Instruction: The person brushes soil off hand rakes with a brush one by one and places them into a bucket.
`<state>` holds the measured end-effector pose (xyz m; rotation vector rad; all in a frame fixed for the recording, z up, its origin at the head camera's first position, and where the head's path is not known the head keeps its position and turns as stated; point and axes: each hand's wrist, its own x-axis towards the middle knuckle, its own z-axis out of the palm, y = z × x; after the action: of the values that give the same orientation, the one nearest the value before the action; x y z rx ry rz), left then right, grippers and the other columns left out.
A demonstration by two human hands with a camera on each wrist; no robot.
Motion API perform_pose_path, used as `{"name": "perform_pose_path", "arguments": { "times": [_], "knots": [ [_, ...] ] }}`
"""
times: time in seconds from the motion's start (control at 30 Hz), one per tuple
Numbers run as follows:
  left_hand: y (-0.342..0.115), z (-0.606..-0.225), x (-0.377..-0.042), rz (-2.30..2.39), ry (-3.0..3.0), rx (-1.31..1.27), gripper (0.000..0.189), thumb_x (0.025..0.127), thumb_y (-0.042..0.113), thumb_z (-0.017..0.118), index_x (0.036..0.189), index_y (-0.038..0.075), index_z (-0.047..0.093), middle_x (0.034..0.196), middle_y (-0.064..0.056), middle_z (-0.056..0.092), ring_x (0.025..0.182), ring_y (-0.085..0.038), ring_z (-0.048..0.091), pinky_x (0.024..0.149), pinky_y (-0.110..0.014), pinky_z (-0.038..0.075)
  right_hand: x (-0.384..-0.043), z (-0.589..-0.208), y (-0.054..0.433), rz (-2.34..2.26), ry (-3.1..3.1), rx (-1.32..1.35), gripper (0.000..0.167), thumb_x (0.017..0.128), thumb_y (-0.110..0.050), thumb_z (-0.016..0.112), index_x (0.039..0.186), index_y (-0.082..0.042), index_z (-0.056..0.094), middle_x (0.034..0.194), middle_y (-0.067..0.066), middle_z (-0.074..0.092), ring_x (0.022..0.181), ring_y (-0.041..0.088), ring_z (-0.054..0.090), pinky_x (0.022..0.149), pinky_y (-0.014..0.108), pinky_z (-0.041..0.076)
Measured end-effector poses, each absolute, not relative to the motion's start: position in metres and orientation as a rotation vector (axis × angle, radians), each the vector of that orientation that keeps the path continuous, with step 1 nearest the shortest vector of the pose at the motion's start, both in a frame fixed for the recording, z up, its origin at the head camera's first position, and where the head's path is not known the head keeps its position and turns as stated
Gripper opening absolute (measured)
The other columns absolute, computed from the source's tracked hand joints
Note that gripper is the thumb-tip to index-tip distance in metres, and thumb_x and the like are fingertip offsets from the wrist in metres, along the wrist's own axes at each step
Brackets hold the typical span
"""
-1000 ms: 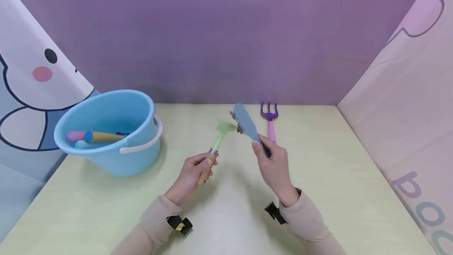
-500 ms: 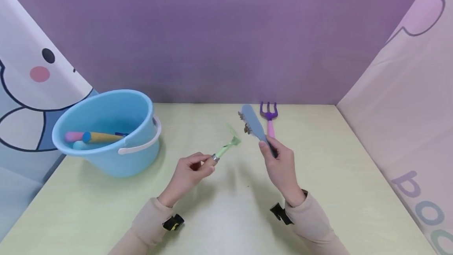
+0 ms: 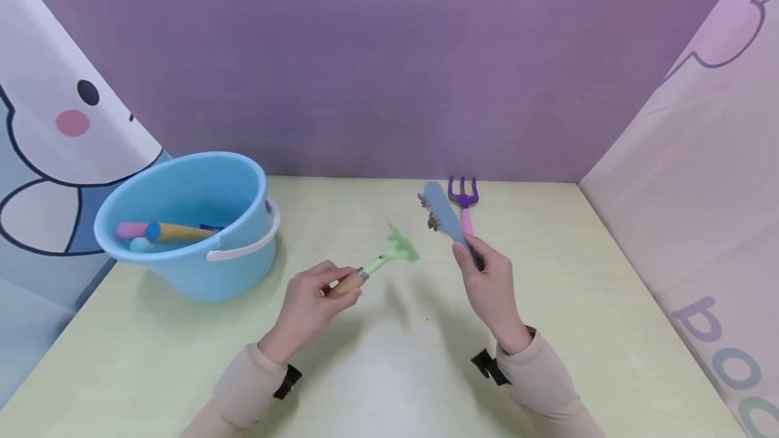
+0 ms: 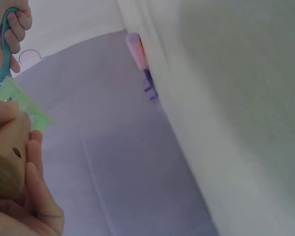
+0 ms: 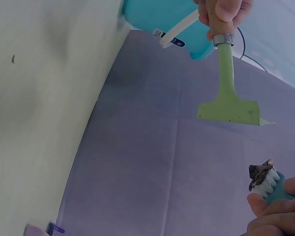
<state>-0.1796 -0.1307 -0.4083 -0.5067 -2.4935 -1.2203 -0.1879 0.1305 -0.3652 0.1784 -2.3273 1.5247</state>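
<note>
My left hand (image 3: 310,299) holds the wooden handle of a small green hand hoe (image 3: 398,249), its head up off the table and pointing right. In the right wrist view the hoe's flat blade (image 5: 228,109) shows broadside, with a thin piece sticking out at one corner. My right hand (image 3: 491,289) grips a blue brush (image 3: 444,211) by its handle, tilted up and to the left. Brown dry bits (image 5: 259,176) cling to its white bristles. Hoe and brush are apart. A fork with purple tines (image 3: 464,196) and a pink handle lies just behind the brush.
At the left stands a light blue bucket (image 3: 234,276) with a white handle (image 3: 243,249). Several tools lie inside it, among them one with a yellow handle (image 3: 182,232). A purple backdrop (image 3: 365,66) closes off the table's (image 3: 548,330) far edge.
The hoe has moved away from the brush bristles, dropping lower and turning to point right. My left hand has shifted left, and my right hand has carried the brush slightly right.
</note>
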Motion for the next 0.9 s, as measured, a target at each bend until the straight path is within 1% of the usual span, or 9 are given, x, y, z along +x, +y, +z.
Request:
{"name": "perform_pose_path", "arguments": {
  "times": [0.07, 0.2, 0.4, 0.53, 0.7, 0.9],
  "knots": [
    [-0.132, -0.406, -0.178, -1.076, -2.473, -0.514, 0.023, 0.072, 0.018, 0.076, 0.094, 0.011, 0.072, 0.074, 0.008, 0.059, 0.052, 0.000, 0.045, 0.046, -0.017, 0.040, -0.188, -0.366, 0.132, 1.502, -2.341, 0.175, 0.027, 0.090, -0.013, 0.057, 0.113, -0.001, 0.063, 0.059, 0.003, 0.043, 0.046, 0.005, 0.034, 0.041, 0.021, 0.029],
    [-0.136, -0.402, -0.176, -0.826, -2.413, -0.503, 0.021, 0.071, 0.019, 0.076, 0.090, 0.011, 0.073, 0.071, 0.008, 0.057, 0.054, 0.000, 0.044, 0.048, -0.016, 0.039, -0.188, -0.366, 0.135, 1.449, -2.377, 0.172, 0.026, 0.090, -0.014, 0.057, 0.112, -0.001, 0.064, 0.060, 0.003, 0.045, 0.046, 0.006, 0.035, 0.042, 0.022, 0.031],
    [-0.140, -0.401, -0.175, -0.584, -2.314, -0.510, 0.022, 0.066, 0.017, 0.079, 0.085, 0.008, 0.073, 0.067, 0.005, 0.057, 0.051, -0.004, 0.046, 0.046, -0.018, 0.038, -0.188, -0.368, 0.139, 1.432, -2.396, 0.156, 0.027, 0.090, -0.015, 0.057, 0.113, -0.001, 0.063, 0.061, 0.004, 0.047, 0.047, 0.007, 0.036, 0.043, 0.022, 0.032],
    [-0.143, -0.402, -0.175, -0.471, -2.279, -0.541, 0.022, 0.065, 0.017, 0.079, 0.084, 0.007, 0.074, 0.066, 0.003, 0.057, 0.050, -0.008, 0.047, 0.044, -0.019, 0.038, -0.186, -0.369, 0.142, 1.421, -2.407, 0.152, 0.028, 0.090, -0.017, 0.057, 0.112, 0.000, 0.063, 0.061, 0.004, 0.047, 0.048, 0.007, 0.037, 0.044, 0.022, 0.033],
    [-0.148, -0.403, -0.172, -0.380, -2.276, -0.547, 0.023, 0.066, 0.018, 0.078, 0.085, 0.007, 0.073, 0.066, 0.002, 0.057, 0.051, -0.011, 0.049, 0.043, -0.021, 0.039, -0.184, -0.369, 0.146, 1.434, -2.427, 0.145, 0.027, 0.091, -0.019, 0.056, 0.111, -0.002, 0.064, 0.061, 0.003, 0.045, 0.047, 0.007, 0.035, 0.044, 0.022, 0.031],
    [-0.155, -0.400, -0.169, -0.378, -2.261, -0.547, 0.027, 0.064, 0.016, 0.080, 0.087, 0.005, 0.073, 0.069, 0.000, 0.058, 0.053, -0.013, 0.051, 0.045, -0.022, 0.042, -0.182, -0.369, 0.149, 1.456, -2.435, 0.144, 0.028, 0.091, -0.020, 0.056, 0.111, -0.004, 0.065, 0.061, 0.002, 0.044, 0.047, 0.007, 0.035, 0.043, 0.022, 0.031]
  ]
}}
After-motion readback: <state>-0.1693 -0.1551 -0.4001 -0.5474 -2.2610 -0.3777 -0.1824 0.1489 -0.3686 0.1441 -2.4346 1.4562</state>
